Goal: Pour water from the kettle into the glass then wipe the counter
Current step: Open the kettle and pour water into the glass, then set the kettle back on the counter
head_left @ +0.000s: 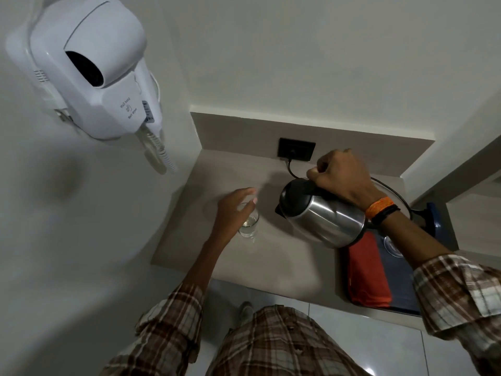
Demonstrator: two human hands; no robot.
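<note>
A steel kettle point(322, 219) with a black lid and spout hangs tilted over the beige counter point(271, 267), spout pointing left toward the glass. My right hand point(340, 177) grips its black handle from above. A clear glass point(250, 226) with some water in it stands on the counter, a short way left of the spout. My left hand point(233, 213) rests against the glass's left side and rim with fingers spread; whether it grips the glass is unclear. An orange cloth point(368, 275) lies folded on a dark tray point(404, 283) at the right, below the kettle.
A white wall-mounted hair dryer point(95, 66) with a coiled cord hangs at upper left. A black socket point(296, 149) sits in the back wall, its cord running to the kettle base at right. Another glass point(391, 246) stands on the tray. The floor lies below the counter's front edge.
</note>
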